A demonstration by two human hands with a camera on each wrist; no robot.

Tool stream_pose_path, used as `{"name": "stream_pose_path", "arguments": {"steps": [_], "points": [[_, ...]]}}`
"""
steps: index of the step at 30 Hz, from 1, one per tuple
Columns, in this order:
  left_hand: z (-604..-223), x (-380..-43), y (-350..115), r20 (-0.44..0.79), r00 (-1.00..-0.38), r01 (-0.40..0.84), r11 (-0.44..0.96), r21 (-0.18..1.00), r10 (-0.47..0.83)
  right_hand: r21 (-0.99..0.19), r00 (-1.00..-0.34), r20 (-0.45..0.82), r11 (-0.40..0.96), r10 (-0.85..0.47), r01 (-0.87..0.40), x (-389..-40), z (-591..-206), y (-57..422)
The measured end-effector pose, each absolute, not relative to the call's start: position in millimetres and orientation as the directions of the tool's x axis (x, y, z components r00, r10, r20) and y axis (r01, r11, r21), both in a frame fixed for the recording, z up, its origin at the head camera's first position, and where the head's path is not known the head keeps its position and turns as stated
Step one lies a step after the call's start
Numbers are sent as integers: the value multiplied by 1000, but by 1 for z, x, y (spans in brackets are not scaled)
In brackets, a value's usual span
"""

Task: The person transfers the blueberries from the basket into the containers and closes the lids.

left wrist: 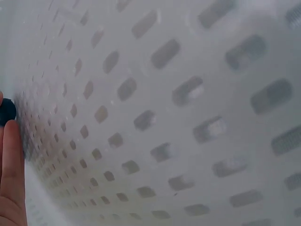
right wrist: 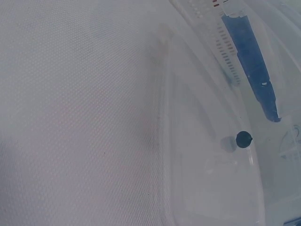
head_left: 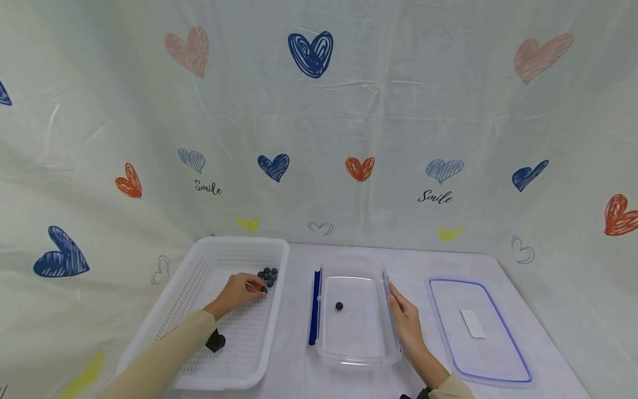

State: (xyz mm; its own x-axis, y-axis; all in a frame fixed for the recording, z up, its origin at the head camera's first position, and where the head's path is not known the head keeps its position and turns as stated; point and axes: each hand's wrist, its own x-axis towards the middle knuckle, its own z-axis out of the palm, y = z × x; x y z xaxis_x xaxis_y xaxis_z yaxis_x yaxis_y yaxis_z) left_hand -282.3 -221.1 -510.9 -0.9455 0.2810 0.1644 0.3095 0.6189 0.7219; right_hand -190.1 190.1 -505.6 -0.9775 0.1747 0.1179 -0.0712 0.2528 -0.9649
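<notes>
My left hand [head_left: 239, 292] reaches into a white perforated basket [head_left: 283, 277] and pinches a blueberry [left wrist: 7, 112] between thumb and finger, low by the basket's right side. Several more blueberries [head_left: 267, 273] lie clustered just beyond the fingertips. On the right, my other hand [head_left: 407, 321] grips the right wall of a clear plastic container [head_left: 359, 332]. A single blueberry [head_left: 339, 306] lies on that container's floor, also visible in the right wrist view. The right hand itself does not show in the right wrist view.
A clear lid [head_left: 490, 349] with a blue seal and a white label lies right of the container. A blue locking flap [head_left: 315, 307] sticks out on the container's left side. A heart-printed curtain [head_left: 319, 122] rises behind the white table [head_left: 294, 354].
</notes>
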Motion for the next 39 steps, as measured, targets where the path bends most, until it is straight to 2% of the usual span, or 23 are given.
{"name": "stream_pose_path", "arguments": {"steps": [30,35,39], "points": [[-508,-277,-221,139,-940,311,614,725,311,-963,-976,113,261,188,-61,-191,-509,189],[-506,-279,-227,165,-936,332,619,711,312,-958,-970,144,275,197,-87,-191,-508,188],[-499,-281,-231,184,-933,344,610,713,310,-963,-974,122,261,189,-70,-190,-505,188]]}}
